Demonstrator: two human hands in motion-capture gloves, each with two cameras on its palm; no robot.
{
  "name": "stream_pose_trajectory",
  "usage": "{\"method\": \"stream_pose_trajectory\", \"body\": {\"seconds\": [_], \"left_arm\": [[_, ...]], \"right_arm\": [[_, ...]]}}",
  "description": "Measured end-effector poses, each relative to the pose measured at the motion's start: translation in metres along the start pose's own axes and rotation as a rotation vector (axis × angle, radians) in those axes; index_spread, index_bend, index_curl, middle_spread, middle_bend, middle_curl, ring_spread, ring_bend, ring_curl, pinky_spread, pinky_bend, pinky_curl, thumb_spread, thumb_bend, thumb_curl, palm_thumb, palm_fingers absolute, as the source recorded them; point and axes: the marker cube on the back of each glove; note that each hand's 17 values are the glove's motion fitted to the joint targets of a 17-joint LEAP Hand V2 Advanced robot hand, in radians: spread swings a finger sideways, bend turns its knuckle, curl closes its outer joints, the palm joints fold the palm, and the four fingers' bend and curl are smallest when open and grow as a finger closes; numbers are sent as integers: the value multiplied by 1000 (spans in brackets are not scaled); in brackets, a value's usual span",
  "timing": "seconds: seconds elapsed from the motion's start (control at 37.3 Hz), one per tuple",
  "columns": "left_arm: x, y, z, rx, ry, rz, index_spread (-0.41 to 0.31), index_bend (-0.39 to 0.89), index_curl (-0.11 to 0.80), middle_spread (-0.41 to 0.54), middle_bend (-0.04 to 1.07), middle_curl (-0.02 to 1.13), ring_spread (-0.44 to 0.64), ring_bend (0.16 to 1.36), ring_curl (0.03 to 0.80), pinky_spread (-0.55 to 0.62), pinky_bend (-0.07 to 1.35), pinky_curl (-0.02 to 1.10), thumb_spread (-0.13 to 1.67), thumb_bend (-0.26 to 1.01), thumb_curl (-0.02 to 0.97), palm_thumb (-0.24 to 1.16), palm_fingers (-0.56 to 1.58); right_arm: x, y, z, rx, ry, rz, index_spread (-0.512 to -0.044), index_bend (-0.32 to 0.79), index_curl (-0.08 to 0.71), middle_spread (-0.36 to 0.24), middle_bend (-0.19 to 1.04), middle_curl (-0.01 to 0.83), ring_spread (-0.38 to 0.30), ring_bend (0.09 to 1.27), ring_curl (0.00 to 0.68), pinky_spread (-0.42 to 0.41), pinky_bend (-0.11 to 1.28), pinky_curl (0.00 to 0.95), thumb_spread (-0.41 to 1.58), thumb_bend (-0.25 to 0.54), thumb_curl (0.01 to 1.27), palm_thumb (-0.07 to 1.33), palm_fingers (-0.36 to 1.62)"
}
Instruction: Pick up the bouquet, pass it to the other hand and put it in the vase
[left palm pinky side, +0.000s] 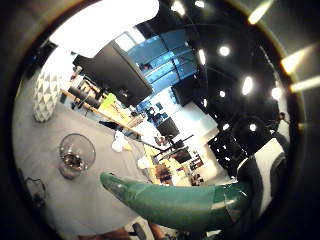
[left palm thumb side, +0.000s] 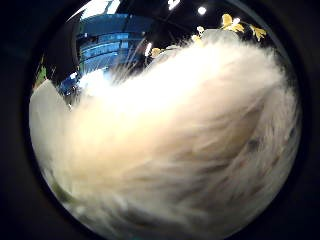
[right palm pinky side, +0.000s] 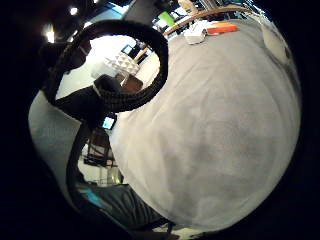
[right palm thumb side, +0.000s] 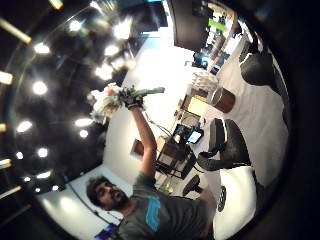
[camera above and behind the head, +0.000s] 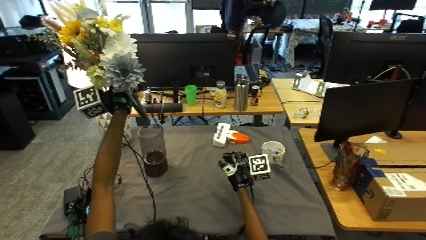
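My left hand (camera above and behind the head: 117, 102) is raised high over the table's left side and grips the bouquet's green-wrapped stem (camera above and behind the head: 139, 113). The bouquet (camera above and behind the head: 100, 45), with yellow, white and grey flowers, stands upright above that fist. In the palm views the green stem (left palm pinky side: 175, 200) juts out and a pale fluffy plume (left palm thumb side: 170, 145) fills the thumb-side view. The glass vase (camera above and behind the head: 153, 150), dark in its lower part, stands upright on the grey cloth below the bouquet; its open mouth (left palm pinky side: 76, 155) shows from above. My right hand (camera above and behind the head: 236, 170) hovers over the middle of the table, fingers loosely curled and holding nothing.
A white mug (camera above and behind the head: 272, 149) stands right of my right hand. A white and orange object (camera above and behind the head: 226, 135) lies near the grey table's (camera above and behind the head: 200, 195) far edge. Monitors (camera above and behind the head: 186, 55) and bottles line the desk behind. A white patterned vase (left palm pinky side: 47, 95) stands at the far left.
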Motion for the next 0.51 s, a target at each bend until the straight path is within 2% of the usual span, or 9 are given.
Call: {"method": "stream_pose_trajectory", "body": {"seconds": [0.05, 0.16, 0.35, 0.51], "left_arm": [[11, 0, 5, 36, 43, -10, -389, 654, 599, -393, 897, 687, -372, 998, 537, -422, 713, 507, 950, -33, 391, 562, 1381], [-3, -12, -3, 69, 58, -50, -388, 655, 601, -393, 897, 688, -372, 1000, 536, -421, 716, 506, 949, -31, 392, 560, 1380], [-71, -40, -17, 107, 10, -80, -387, 655, 605, -394, 897, 689, -370, 998, 535, -420, 719, 503, 945, -32, 393, 552, 1378], [-126, -48, -15, 113, -20, -158, -387, 654, 607, -394, 898, 690, -365, 995, 533, -425, 718, 498, 939, -31, 394, 548, 1378]], "right_arm": [[3, 1, -2, 4, -19, 12, -278, 132, 380, -106, 303, 442, -41, 416, 362, 193, 553, 380, 938, -21, 586, 970, 921], [2, 5, -10, 10, -22, 22, -278, 129, 371, -105, 285, 438, -37, 399, 362, 213, 531, 372, 947, -21, 580, 969, 929], [16, 6, -25, 29, 27, 46, -277, 128, 360, -104, 261, 437, -27, 366, 362, 240, 506, 365, 957, -22, 568, 965, 935], [17, 10, -31, 30, 67, 65, -277, 133, 356, -96, 237, 435, -12, 327, 360, 255, 487, 363, 968, -20, 560, 964, 909]]}}
